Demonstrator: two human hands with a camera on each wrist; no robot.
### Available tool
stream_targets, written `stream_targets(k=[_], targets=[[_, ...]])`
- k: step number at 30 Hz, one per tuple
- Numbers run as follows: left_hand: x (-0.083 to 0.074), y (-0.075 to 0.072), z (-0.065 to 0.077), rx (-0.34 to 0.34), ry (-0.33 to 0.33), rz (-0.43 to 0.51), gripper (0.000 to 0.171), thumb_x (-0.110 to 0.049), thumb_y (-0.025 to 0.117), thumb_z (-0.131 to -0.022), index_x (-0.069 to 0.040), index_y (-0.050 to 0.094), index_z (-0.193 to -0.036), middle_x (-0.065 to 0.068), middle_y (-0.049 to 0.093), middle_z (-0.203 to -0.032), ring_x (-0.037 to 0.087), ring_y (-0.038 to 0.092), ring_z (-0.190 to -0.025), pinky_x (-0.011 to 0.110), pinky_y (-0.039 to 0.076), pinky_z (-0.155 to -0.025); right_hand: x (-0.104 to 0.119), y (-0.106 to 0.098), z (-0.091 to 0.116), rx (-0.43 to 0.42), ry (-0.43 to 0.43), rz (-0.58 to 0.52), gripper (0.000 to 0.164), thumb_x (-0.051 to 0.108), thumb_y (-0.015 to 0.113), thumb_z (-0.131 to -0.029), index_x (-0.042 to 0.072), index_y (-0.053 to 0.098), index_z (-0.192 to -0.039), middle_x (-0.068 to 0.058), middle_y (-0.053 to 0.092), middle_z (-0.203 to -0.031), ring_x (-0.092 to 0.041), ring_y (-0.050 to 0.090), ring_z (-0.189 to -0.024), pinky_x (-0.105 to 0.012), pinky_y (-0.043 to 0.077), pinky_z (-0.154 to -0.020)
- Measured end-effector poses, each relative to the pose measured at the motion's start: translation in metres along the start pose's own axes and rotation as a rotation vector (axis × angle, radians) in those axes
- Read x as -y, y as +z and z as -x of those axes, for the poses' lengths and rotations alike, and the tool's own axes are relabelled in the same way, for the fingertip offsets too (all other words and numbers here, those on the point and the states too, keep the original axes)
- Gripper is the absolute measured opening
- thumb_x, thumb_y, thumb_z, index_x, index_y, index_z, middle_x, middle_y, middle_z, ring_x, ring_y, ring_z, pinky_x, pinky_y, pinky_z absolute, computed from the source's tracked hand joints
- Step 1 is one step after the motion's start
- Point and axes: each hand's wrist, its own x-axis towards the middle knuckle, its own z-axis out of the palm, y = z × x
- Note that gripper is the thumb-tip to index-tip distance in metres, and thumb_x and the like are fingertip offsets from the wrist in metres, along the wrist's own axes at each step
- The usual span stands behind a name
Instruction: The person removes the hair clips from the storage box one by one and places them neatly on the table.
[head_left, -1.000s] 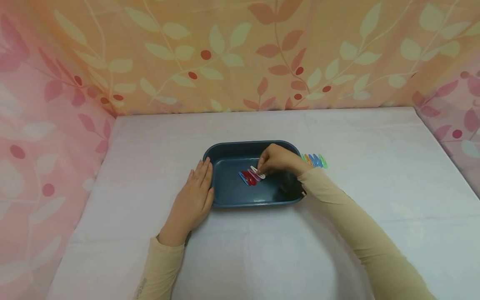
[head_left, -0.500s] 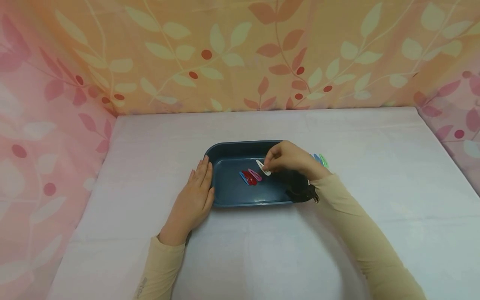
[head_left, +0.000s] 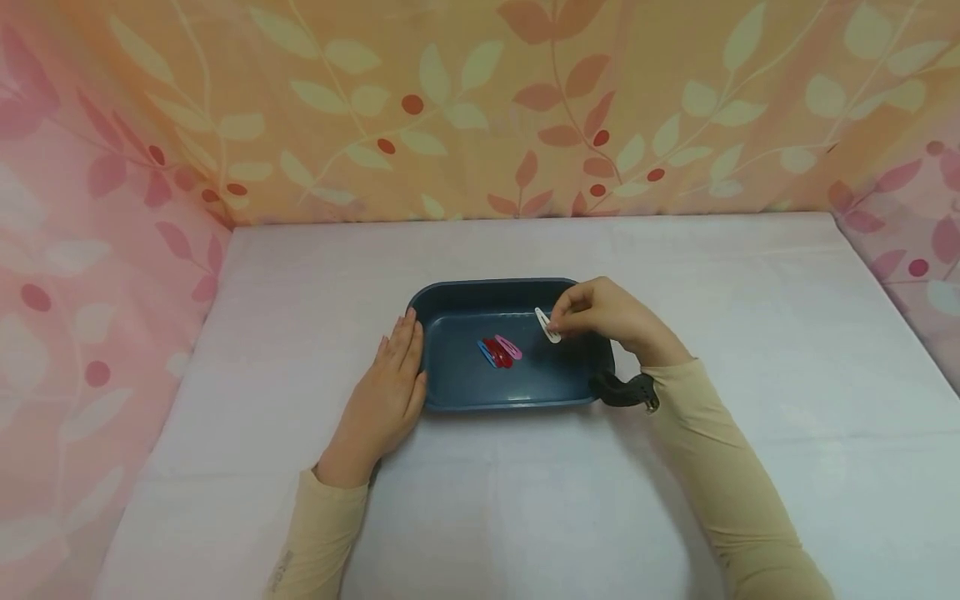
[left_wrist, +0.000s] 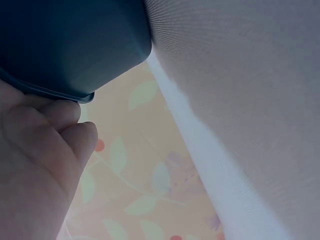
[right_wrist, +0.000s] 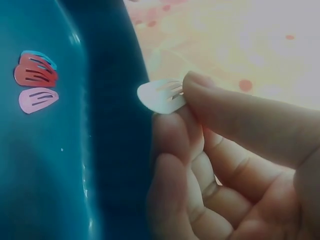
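Note:
A dark blue rectangular tray [head_left: 517,407] stands on the white-covered table. Along its left rim rests my left hand [head_left: 382,396], fingers straight and side by side; the left wrist view has its fingertips under the tray's lip. Over the tray's right end, my right hand [head_left: 611,317] pinches a white hair clip [right_wrist: 161,97] between thumb and fingers, raised off the tray floor. On that floor lie a pink hair clip [head_left: 508,347], red hair clips [right_wrist: 35,72] and a blue hair clip [head_left: 487,354], close together in a slanted row.
White cloth covers the table [head_left: 480,500]. A floral curtain [head_left: 450,108] hangs behind it and along both sides. A black strap [head_left: 626,390] at my right wrist hangs over the tray's front right corner. My right hand and forearm cover the surface just right of the tray.
My right hand has lifted the white hair clip from beside the pink one and carried it right. The clips outside the tray are now hidden behind that hand. My left hand stays put.

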Motion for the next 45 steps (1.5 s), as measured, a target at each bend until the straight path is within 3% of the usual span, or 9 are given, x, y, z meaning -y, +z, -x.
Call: stream_targets(k=[10,16,23,30,38,45], targets=[[0.001,0.001,-0.001,-0.012,0.015,-0.004,0.058,-0.013,0.044,-0.094,0.014,0.025,-0.142,0.023,0.013,-0.154,0.033,0.017,-0.141,0.051,0.023,-0.109,-0.007,-0.008,0.009,-0.032,-0.039,-0.031,0.015,0.007,0.069,-0.084,-0.008,0.066,-0.085,-0.009,0.065,-0.074,-0.021,0.062,-0.071,-0.031,0.055,-0.071],[0.0,0.0,-0.001,-0.009,0.011,-0.005,0.058,-0.013,0.044,-0.094,0.014,0.026,-0.142,0.023,0.014,-0.154,0.032,0.016,-0.141,0.051,0.023,-0.109,-0.011,-0.014,0.013,-0.046,-0.036,-0.063,0.014,0.006,0.069,-0.084,-0.008,0.066,-0.085,-0.006,0.065,-0.072,-0.03,0.062,-0.074,-0.039,0.055,-0.074],[0.0,-0.001,-0.001,-0.009,0.013,-0.012,0.057,-0.013,0.044,-0.094,0.015,0.027,-0.141,0.024,0.015,-0.153,0.032,0.017,-0.141,0.051,0.024,-0.109,-0.015,-0.022,0.02,-0.058,-0.055,-0.07,0.014,0.007,0.068,-0.085,-0.007,0.065,-0.086,-0.003,0.067,-0.072,-0.02,0.062,-0.072,-0.03,0.053,-0.069],[0.0,-0.001,-0.001,-0.009,0.014,-0.009,0.057,-0.013,0.044,-0.094,0.015,0.027,-0.141,0.025,0.016,-0.153,0.034,0.018,-0.14,0.052,0.024,-0.109,-0.018,-0.027,0.026,-0.082,-0.064,-0.089,0.015,0.007,0.068,-0.085,-0.008,0.065,-0.086,-0.003,0.066,-0.071,-0.019,0.062,-0.071,-0.03,0.053,-0.068],[-0.001,0.0,-0.001,-0.003,0.018,-0.006,0.057,-0.014,0.043,-0.094,0.015,0.027,-0.141,0.024,0.015,-0.153,0.033,0.017,-0.141,0.052,0.023,-0.109,-0.021,-0.037,0.035,-0.127,-0.035,-0.127,0.008,0.008,0.068,-0.085,-0.001,0.068,-0.085,0.0,0.066,-0.069,-0.017,0.057,-0.063,-0.029,0.048,-0.057],[0.0,-0.002,0.001,0.001,0.012,-0.001,0.058,-0.014,0.044,-0.094,0.015,0.026,-0.141,0.024,0.014,-0.153,0.034,0.018,-0.141,0.052,0.023,-0.109,-0.024,-0.042,0.038,-0.133,-0.06,-0.185,0.006,0.001,0.065,-0.086,0.003,0.07,-0.083,0.001,0.067,-0.071,-0.015,0.062,-0.063,-0.026,0.052,-0.062]])
